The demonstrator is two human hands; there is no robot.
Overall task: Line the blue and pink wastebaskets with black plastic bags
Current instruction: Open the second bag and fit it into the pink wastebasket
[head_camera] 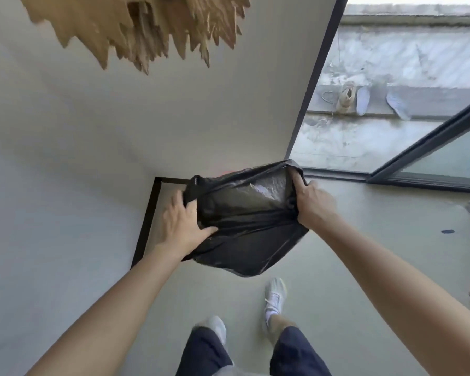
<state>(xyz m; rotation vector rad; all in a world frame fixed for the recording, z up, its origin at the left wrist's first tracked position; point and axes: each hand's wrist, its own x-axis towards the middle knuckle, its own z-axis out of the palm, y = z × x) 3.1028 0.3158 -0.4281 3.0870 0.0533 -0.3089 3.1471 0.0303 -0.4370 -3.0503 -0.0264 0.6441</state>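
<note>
A black plastic bag is stretched open over a wastebasket that stands in the corner of the room. The bag hides nearly all of the basket; only a faint pink-red sliver shows at its far rim. My left hand grips the bag's left edge with fingers curled over it. My right hand grips the right edge, thumb tucked inside the opening. The bag's lower part hangs loose over the near side. No blue wastebasket is in view.
A white wall with a black baseboard runs on the left. A glass sliding door stands at the right, shoes beyond it. My feet in white shoes stand on the grey floor. A dried straw decoration hangs overhead.
</note>
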